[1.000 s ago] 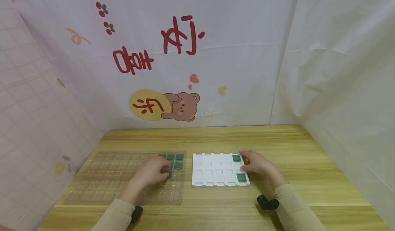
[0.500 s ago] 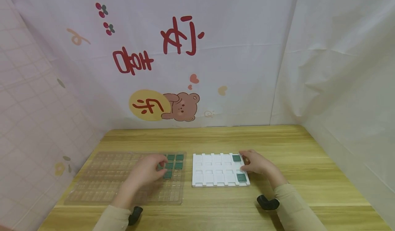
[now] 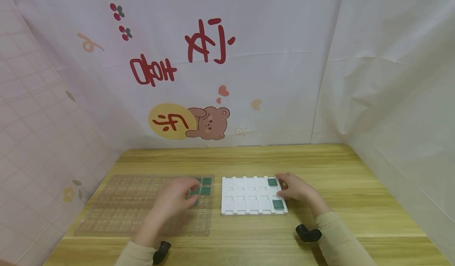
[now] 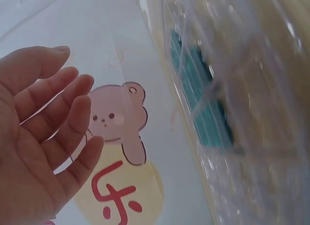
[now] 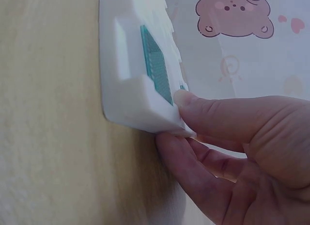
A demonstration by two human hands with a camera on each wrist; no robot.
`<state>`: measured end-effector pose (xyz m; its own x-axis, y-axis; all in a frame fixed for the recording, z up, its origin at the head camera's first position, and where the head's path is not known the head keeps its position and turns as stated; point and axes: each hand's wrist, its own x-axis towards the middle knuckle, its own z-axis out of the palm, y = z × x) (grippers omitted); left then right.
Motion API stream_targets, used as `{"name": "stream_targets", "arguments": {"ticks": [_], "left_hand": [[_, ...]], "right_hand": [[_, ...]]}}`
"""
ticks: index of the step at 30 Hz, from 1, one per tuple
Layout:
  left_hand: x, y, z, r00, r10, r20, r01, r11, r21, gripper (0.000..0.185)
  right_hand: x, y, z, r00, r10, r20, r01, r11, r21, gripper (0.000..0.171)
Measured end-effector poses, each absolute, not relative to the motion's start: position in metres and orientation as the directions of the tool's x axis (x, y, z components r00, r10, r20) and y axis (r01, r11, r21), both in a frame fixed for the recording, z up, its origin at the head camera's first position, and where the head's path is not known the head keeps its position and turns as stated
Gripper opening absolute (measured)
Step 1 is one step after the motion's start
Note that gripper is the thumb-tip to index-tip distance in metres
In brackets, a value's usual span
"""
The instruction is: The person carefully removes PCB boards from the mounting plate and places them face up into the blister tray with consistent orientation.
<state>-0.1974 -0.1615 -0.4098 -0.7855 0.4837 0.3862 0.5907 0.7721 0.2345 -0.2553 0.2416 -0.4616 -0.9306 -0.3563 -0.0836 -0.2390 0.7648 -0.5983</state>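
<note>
My left hand is over the right part of a clear plastic tray, close above several square green chips in its pockets. In the left wrist view the fingers of that hand are loosely bent with nothing between them; the tray's green chips show beyond. My right hand pinches the right edge of a white pocketed tray, thumb on top and fingers below, as the right wrist view shows. Two green chips sit in its rightmost column: a far chip and a near chip.
Both trays lie on a wood-grain table, with a narrow strip of table between them. A white printed curtain hangs behind the table and along its sides. Black curved pieces are at both wrists.
My left hand drew back slightly left from the green chips, then came right again over them. The right hand and the white tray have stayed in place.
</note>
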Motion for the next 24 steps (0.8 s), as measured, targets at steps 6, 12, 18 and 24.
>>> {"name": "stream_targets", "arguments": {"ticks": [6, 12, 18, 24], "left_hand": [[-0.194, -0.146, -0.415, -0.739, 0.499, 0.452, 0.625, 0.759, 0.183, 0.023], [-0.193, -0.13, -0.418, -0.708, 0.489, 0.51, 0.65, 0.734, 0.199, 0.026], [-0.194, -0.11, -0.417, -0.649, 0.493, 0.58, 0.683, 0.713, 0.157, 0.03], [-0.195, -0.089, -0.418, -0.633, 0.507, 0.585, 0.699, 0.699, 0.15, 0.031]], "right_hand": [[-0.255, 0.242, -0.461, -0.932, -0.353, -0.087, -0.23, 0.758, -0.61, 0.066], [-0.255, 0.241, -0.461, -0.932, -0.35, -0.091, -0.225, 0.758, -0.612, 0.066], [-0.254, 0.24, -0.459, -0.932, -0.352, -0.09, -0.225, 0.755, -0.616, 0.066], [-0.253, 0.24, -0.46, -0.934, -0.344, -0.102, -0.2, 0.737, -0.646, 0.066]]}}
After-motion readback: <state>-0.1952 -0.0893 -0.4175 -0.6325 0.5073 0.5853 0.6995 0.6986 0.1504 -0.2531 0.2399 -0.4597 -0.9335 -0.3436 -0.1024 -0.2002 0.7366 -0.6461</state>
